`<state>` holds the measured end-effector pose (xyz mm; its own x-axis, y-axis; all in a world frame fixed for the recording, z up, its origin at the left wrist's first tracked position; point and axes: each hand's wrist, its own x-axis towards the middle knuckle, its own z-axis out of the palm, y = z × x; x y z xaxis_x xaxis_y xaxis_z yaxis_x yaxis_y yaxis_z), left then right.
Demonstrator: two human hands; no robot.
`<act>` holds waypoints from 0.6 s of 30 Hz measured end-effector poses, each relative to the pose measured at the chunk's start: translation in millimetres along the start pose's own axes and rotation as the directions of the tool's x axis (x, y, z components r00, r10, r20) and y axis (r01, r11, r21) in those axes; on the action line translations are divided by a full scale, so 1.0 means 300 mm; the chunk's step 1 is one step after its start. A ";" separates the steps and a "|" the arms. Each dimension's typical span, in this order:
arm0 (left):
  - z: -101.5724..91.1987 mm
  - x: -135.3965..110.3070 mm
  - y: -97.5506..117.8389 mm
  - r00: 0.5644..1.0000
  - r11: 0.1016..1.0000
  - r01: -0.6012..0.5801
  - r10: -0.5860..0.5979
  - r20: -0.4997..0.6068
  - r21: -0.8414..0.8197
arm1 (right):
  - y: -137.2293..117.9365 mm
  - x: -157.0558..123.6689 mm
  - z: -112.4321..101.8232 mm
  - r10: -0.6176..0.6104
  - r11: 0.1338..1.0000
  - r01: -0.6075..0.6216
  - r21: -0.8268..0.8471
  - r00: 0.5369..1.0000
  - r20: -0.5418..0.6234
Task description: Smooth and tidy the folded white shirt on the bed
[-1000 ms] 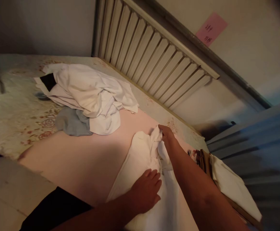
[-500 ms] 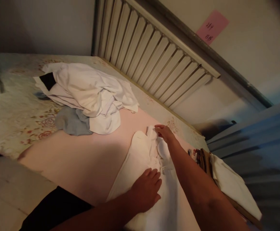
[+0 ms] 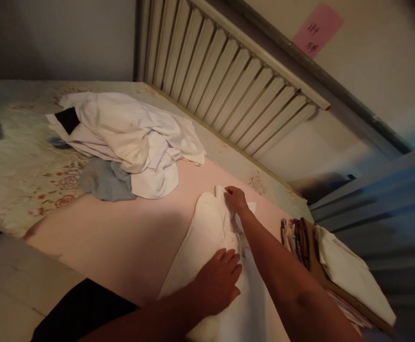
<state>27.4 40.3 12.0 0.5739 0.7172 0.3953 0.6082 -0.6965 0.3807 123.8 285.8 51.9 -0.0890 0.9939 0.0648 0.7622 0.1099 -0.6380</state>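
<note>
A white garment (image 3: 207, 237) lies spread lengthwise on the pink surface (image 3: 129, 237) in front of me. My left hand (image 3: 217, 280) rests flat on its middle, fingers stretched out and pressing the cloth down. My right hand (image 3: 234, 197) is at the garment's far end, fingers closed in a pinch on a fold of the white fabric.
A heap of white clothes (image 3: 129, 133) with a grey piece (image 3: 103, 179) lies at the back left on a flowered cover (image 3: 18, 161). A slatted headboard (image 3: 228, 85) runs along the right. Folded clothes (image 3: 339, 266) are stacked at the right edge. A pink note (image 3: 317, 29) sticks on the wall.
My right hand has carried the garment's far end a little to the left and lower onto the cloth. The left hand has stayed in place.
</note>
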 end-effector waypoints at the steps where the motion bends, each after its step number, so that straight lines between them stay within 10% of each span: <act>1: 0.000 0.000 0.000 1.000 1.000 -0.002 0.002 -0.001 -0.001 | -0.002 -0.003 0.006 -0.008 1.000 0.008 -0.028 1.000 0.000; 13: -0.005 -0.003 0.001 1.000 1.000 -0.001 0.002 -0.011 0.006 | 0.020 -0.024 -0.065 0.006 0.996 -0.025 -0.090 0.977 -0.211; 18: -0.011 0.002 -0.002 1.000 1.000 -0.004 0.004 -0.012 0.007 | 0.018 -0.071 -0.008 0.021 0.999 -0.024 -0.040 0.996 -0.088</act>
